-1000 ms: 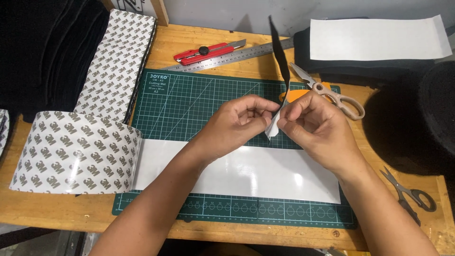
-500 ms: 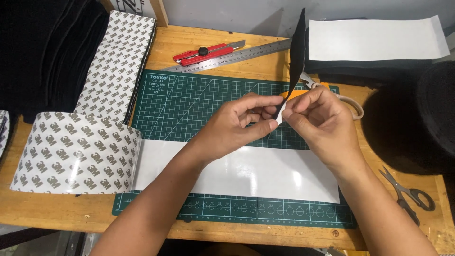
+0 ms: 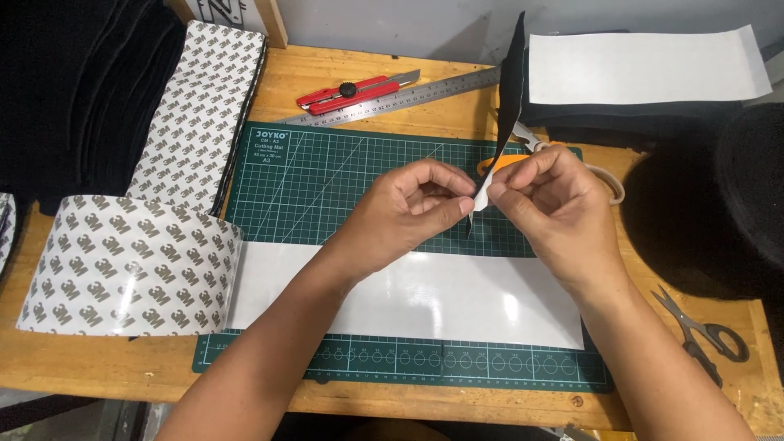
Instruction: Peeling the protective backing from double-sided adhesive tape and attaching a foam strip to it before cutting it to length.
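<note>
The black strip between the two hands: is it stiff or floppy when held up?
The black strip stands nearly upright above both hands' pinch, so it seems fairly stiff. It looks thin, so probably light. Its white backing curls away at the bottom, so that layer is likely flexible.

Our left hand (image 3: 412,214) and right hand (image 3: 555,204) pinch a black strip (image 3: 511,98), upright, white backing at its lower end, above the green mat (image 3: 343,175). Orange scissors (image 3: 523,155) just behind; white sheet (image 3: 425,298) below.
</note>
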